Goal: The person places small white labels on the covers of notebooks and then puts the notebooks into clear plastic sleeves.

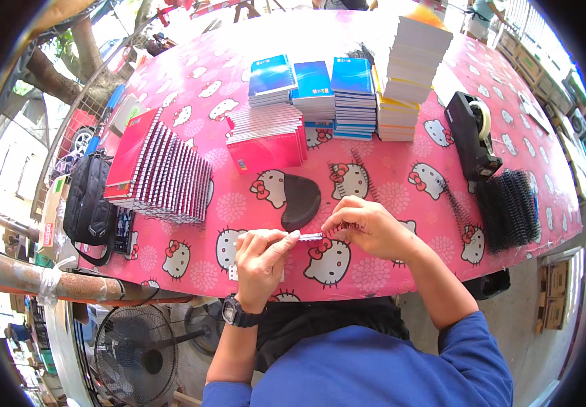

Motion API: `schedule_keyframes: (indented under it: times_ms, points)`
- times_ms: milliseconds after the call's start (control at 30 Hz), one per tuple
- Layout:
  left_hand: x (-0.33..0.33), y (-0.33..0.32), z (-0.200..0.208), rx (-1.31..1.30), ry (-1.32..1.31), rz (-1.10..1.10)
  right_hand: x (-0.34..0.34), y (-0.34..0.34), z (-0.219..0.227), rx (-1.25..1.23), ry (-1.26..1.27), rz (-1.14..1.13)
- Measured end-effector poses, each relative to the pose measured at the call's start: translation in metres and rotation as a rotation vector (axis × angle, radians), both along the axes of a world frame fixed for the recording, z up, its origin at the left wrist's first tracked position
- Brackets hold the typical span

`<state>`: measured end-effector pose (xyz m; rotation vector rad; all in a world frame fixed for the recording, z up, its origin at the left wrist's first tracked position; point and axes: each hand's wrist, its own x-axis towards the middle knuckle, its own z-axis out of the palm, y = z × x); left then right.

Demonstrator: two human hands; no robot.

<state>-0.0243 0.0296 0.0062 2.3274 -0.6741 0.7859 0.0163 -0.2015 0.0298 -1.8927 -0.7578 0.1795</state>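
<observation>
Close to the near edge of the table, my left hand [260, 261] is closed on a small notebook [310, 237], seen almost edge-on and mostly covered by the fingers. My right hand [366, 227] pinches a thin dark spiral coil [337, 232] at the notebook's right end. How far the coil runs through the sheets is too small to tell. Just beyond both hands lies a smooth black curved pad [301, 202]. Loose black coils [457, 203] are strewn to the right, beside a thick heap of coils [510, 209].
Red spiral notebooks [160, 169] are stacked at left, near a black bag [89, 197]. Pink-covered books [267, 146], blue notebooks [354, 95] and a tall pile of white pads [415, 61] stand beyond. A tape dispenser [470, 139] sits right. A fan [135, 353] stands below left.
</observation>
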Motion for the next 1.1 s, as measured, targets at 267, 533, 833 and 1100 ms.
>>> schedule_keyframes:
  times_ms: [267, 533, 833, 1100]
  points:
    - [-0.009, -0.004, 0.012, 0.019, 0.101, 0.04, 0.0, 0.005, 0.004, -0.051, 0.012, 0.027]
    - [-0.007, -0.025, 0.01, 0.085, 0.153, -0.015, 0.02, 0.003, 0.0, -0.134, 0.013, 0.169]
    - [-0.002, -0.028, 0.023, 0.11, 0.207, -0.103, 0.08, 0.047, -0.017, -0.587, -0.33, 0.117]
    - [-0.002, -0.023, 0.025, 0.176, 0.216, -0.145, 0.074, 0.046, -0.041, -0.569, -0.43, 0.169]
